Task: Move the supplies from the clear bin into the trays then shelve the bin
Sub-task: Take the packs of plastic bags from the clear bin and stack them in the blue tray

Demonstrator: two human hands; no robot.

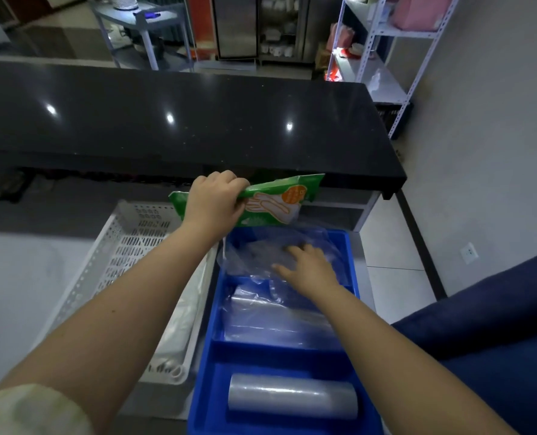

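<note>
My left hand (215, 199) grips a green packet of disposable gloves (279, 199) and holds it above the far end of a blue divided tray (353, 271). My right hand (308, 265) lies with spread fingers on crumpled clear plastic bags (254, 252) in the tray's far compartment. The middle compartment holds flat clear plastic sheets (276, 318). A roll of clear film (292, 395) lies in the near compartment. A white perforated tray (116, 246) stands to the left of the blue one, with white plastic items (182, 315) along its right side. No clear bin is in view.
A long black counter (198, 127) runs across behind the trays. A white metal shelf rack (383, 58) stands at the back right by the wall. A dark blue padded seat (486, 324) is at the right. Grey carts and a cabinet stand far behind.
</note>
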